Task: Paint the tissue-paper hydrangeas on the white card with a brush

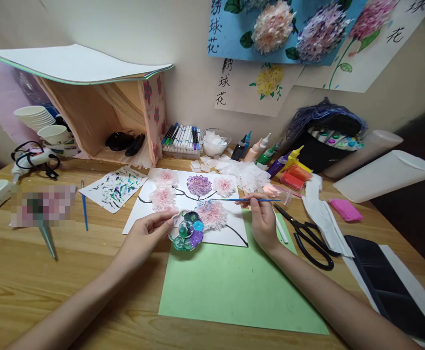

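Observation:
My left hand [151,230] grips the edge of a small flower-shaped paint palette [187,230], its wells smeared with green, blue and purple paint. In my right hand [260,219] is a thin blue paintbrush [249,200], pointing left. The brush tip lies over or on the upper part of a pink tissue-paper flower [212,216], where some blue shows; contact is hard to make out. That flower sits on a white sheet [132,224] with several pink flowers, a purple flower [199,185] and black painted stems. The palette overlaps the sheet's lower edge.
Green paper [241,287] lies under the white sheet. Black scissors [309,233] and a black tray [391,287] are at right. Paint bottles [265,154], tissue squares [243,171] and markers [181,138] stand behind. At left lie another brush [84,209] and paint-marked paper [115,187].

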The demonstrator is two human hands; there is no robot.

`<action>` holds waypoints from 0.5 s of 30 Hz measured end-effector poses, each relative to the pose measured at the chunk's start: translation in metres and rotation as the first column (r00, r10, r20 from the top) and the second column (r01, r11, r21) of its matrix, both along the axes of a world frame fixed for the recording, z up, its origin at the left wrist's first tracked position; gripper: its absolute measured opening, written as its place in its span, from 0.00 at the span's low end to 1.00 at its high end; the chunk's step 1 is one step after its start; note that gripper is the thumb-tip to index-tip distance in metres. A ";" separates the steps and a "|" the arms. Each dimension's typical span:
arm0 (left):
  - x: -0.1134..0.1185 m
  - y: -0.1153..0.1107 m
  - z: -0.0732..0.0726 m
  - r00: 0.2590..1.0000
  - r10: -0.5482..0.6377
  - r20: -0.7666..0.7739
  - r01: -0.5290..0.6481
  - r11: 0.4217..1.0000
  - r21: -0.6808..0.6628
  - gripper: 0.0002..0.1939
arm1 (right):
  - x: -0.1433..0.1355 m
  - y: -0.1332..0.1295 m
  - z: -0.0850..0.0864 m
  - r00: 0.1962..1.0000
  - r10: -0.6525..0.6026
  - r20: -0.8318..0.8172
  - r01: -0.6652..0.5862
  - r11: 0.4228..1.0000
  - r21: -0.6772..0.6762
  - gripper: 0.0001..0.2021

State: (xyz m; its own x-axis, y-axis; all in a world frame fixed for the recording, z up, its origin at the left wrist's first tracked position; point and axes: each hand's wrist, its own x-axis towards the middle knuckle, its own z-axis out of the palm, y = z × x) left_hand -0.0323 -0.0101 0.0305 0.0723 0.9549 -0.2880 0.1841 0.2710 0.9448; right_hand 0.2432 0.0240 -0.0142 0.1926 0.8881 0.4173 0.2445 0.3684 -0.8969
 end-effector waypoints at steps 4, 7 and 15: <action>0.000 0.000 0.001 1.000 -0.007 -0.011 0.007 1.000 0.020 0.23 | 0.000 0.000 0.002 0.996 -0.086 -0.026 0.087 0.996 0.018 0.09; 0.001 0.000 0.004 1.000 -0.001 -0.011 0.002 1.000 0.027 0.23 | 0.001 0.000 0.001 0.994 -0.095 -0.050 0.097 0.995 0.036 0.10; -0.001 0.004 0.006 0.999 0.035 0.038 -0.035 0.999 -0.001 0.25 | 0.001 0.004 -0.002 0.989 -0.132 -0.060 0.130 0.991 -0.037 0.11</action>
